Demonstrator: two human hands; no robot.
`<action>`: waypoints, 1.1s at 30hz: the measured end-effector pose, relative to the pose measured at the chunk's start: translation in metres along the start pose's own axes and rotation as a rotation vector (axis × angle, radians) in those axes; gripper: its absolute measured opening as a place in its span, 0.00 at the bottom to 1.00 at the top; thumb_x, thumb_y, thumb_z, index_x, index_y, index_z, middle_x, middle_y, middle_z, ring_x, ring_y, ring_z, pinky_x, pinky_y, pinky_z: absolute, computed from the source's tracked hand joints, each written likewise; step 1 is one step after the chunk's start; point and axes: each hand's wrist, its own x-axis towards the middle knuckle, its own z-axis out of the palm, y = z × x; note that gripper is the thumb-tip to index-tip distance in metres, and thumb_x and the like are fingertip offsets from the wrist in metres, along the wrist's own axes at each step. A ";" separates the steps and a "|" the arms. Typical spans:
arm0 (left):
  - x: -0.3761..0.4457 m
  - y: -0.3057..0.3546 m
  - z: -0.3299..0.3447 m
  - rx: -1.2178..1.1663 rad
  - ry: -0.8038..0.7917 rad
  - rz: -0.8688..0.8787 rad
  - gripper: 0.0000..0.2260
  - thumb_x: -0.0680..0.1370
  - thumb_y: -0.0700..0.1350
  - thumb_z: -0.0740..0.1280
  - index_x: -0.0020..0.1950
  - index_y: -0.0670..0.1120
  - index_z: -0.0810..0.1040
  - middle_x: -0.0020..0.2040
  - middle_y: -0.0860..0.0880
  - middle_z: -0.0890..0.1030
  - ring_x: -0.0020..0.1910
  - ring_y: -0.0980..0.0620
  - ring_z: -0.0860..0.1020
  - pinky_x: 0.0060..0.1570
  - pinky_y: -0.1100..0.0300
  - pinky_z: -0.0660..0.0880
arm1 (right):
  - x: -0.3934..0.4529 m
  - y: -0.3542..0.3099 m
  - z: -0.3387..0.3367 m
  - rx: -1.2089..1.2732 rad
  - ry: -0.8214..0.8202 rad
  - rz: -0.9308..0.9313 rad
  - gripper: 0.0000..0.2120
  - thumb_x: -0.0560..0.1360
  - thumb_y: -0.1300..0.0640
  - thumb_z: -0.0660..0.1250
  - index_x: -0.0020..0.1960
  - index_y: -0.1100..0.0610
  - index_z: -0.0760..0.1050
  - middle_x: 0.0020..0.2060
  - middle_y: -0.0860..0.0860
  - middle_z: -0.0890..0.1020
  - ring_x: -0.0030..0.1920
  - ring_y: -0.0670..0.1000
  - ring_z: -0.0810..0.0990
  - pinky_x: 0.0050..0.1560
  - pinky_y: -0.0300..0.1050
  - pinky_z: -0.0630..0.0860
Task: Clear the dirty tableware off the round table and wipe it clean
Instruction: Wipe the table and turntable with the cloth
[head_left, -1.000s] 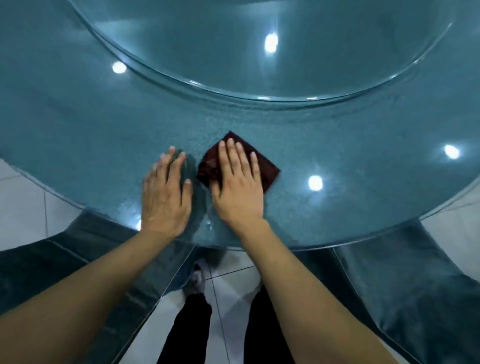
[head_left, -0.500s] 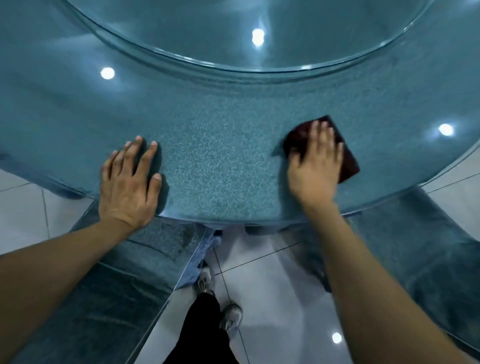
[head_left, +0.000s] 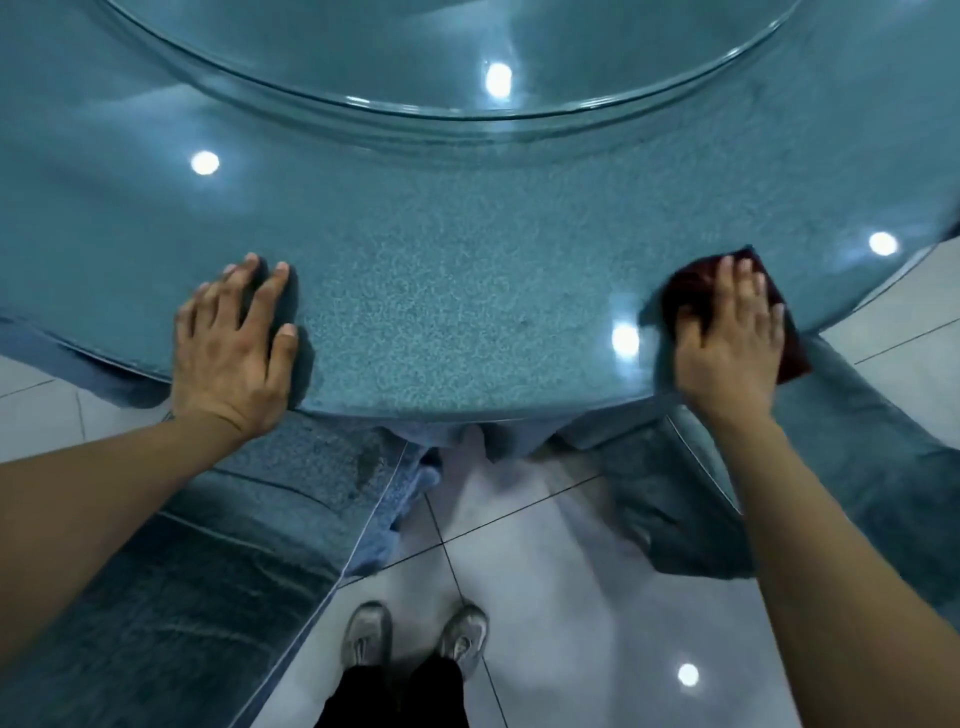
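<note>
So, just the one head view here, looking down at our own two hands on the round blue speckled surface. We count one cloth, a dark maroon one, sitting at the right side near the rim, with a corner hanging slightly past the edge. Our right hand lies flat on top of it, fingers straight and close together, pressing it down rather than pinching it. Our left hand is well apart from it on the left, palm down on the bare surface right at the near edge, fingers spread a bit, holding nothing.

One raised glass turntable sits in the middle of the surface, only its near arc in view. A blue tablecloth skirt hangs down below the rim on both sides. Underneath we see a pale tiled floor and our two grey shoes.

No brands, labels or writing that we can read anywhere.
</note>
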 end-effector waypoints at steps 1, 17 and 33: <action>0.000 0.000 0.000 0.001 0.002 -0.002 0.28 0.81 0.55 0.50 0.80 0.48 0.60 0.79 0.40 0.62 0.75 0.38 0.62 0.73 0.41 0.57 | -0.001 -0.002 0.002 0.011 0.016 0.061 0.35 0.77 0.41 0.47 0.81 0.55 0.52 0.80 0.54 0.56 0.80 0.53 0.53 0.79 0.58 0.47; 0.000 -0.001 -0.007 -0.024 -0.052 -0.035 0.28 0.80 0.55 0.51 0.81 0.49 0.60 0.80 0.42 0.61 0.76 0.39 0.61 0.75 0.42 0.54 | -0.072 -0.099 0.022 0.045 -0.060 -0.385 0.36 0.74 0.45 0.55 0.80 0.55 0.56 0.79 0.54 0.60 0.79 0.55 0.58 0.78 0.57 0.51; 0.039 -0.067 -0.023 -0.503 -0.091 0.096 0.22 0.75 0.56 0.58 0.65 0.47 0.76 0.69 0.47 0.75 0.67 0.43 0.72 0.68 0.47 0.65 | -0.104 -0.332 0.068 0.015 -0.057 -0.478 0.34 0.78 0.43 0.54 0.81 0.52 0.55 0.80 0.50 0.57 0.80 0.49 0.52 0.79 0.52 0.47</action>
